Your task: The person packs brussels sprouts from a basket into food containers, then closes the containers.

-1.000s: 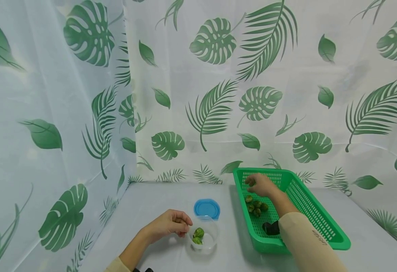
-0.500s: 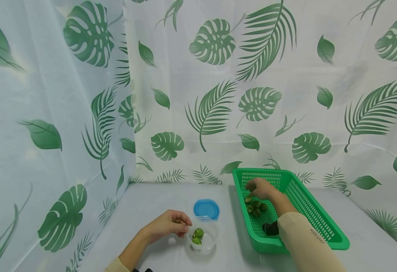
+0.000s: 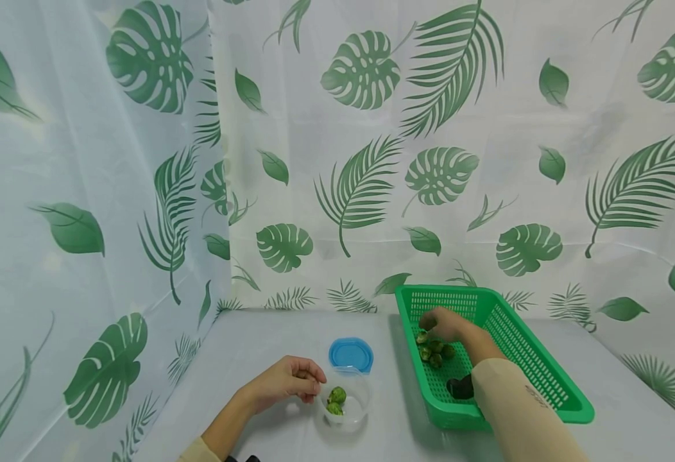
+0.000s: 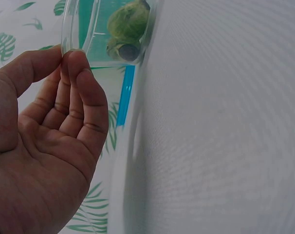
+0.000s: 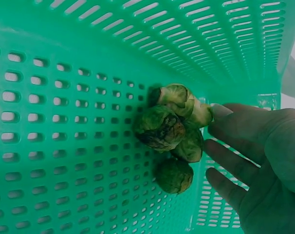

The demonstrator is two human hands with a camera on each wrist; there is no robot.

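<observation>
My left hand [image 3: 291,380] rests on the table and pinches the rim of a clear round container [image 3: 347,410] between thumb and fingertips. The left wrist view shows that hand [image 4: 64,59] at the container [image 4: 89,34], with brussels sprouts [image 4: 130,24] inside. Two sprouts [image 3: 336,400] lie in it. My right hand [image 3: 444,324] reaches into a green slotted basket [image 3: 522,359], just above several sprouts [image 3: 435,353]. In the right wrist view the hand [image 5: 216,142] has nearly straight fingers, one fingertip [image 5: 216,111] touching the sprout cluster [image 5: 169,129] on the basket floor [image 5: 64,97]. It holds nothing.
A blue lid [image 3: 351,354] lies flat just behind the container, also seen in the left wrist view as a blue lid [image 4: 125,97]. A white cloth covers the table [image 3: 268,340]. Leaf-print curtains [image 3: 141,192] close off the left and back.
My right hand has dropped lower in the basket, down onto the sprouts. The left hand and container have stayed put.
</observation>
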